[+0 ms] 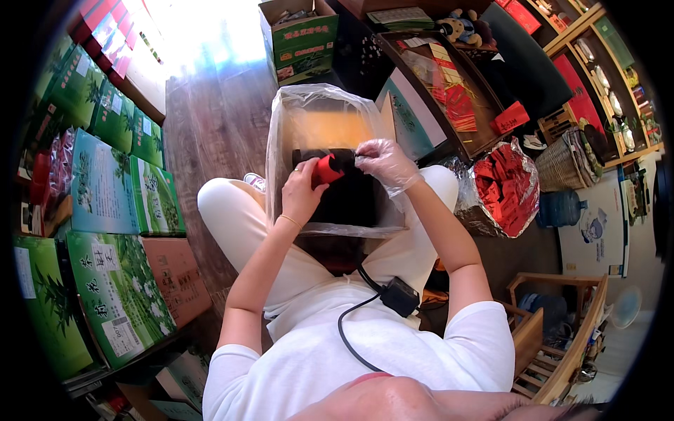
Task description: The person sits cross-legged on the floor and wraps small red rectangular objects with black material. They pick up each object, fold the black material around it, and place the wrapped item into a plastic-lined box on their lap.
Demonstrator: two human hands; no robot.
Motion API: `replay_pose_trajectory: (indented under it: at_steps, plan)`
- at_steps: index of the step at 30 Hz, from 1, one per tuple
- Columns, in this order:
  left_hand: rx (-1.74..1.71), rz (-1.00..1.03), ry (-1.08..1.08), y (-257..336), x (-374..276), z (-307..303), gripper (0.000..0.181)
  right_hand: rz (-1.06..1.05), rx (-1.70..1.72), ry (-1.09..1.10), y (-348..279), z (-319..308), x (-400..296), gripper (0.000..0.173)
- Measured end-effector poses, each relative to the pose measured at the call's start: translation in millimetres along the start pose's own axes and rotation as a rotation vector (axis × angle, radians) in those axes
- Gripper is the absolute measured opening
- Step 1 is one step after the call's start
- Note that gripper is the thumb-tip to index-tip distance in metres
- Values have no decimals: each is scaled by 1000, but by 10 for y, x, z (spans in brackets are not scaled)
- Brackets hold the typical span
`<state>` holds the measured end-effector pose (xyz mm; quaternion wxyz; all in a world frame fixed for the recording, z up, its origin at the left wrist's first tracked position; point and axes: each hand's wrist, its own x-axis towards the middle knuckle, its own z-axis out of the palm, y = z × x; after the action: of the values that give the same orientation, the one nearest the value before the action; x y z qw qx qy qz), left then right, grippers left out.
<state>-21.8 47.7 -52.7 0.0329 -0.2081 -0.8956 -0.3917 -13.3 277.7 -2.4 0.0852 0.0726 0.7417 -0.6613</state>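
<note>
My left hand (301,192) is bare and grips a small red packet (327,171), its dark mouth tilted toward my other hand. A clear plastic glove covers my right hand (385,164). Its fingertips are drawn together just right of the packet; whether they pinch some of the dark stuff behind them is unclear. Both hands are over a box lined with a clear plastic bag (273,137), set between my knees. Inside lies a black mass (345,202), too dark to identify, and an orange-yellow inner wall (334,129) shows at the far side.
To my right, a foil-lined bag (466,202) holds many red packets (505,194). Beyond it, a wooden tray (476,144) carries flat red packets (457,108). Green cartons (118,294) line the left side. An open green carton (305,44) stands ahead. A wooden chair (571,358) is at right.
</note>
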Motion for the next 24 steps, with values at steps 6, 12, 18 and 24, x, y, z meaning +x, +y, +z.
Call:
replay_pose_trajectory:
  at_steps: [6, 12, 18, 24]
  plan:
    - [48, 45, -52, 59, -34, 37, 59, 1, 93, -73, -124, 60, -66, 21]
    - [37, 56, -50, 63, -32, 62, 59, -47, -34, -174, -86, 56, -64, 20]
    - [36, 41, -67, 67, -16, 66, 59, 41, 31, -190, -217, 54, -150, 26]
    - [7, 45, -79, 37, -16, 84, 59, 49, 32, -131, -488, 130, -319, 25]
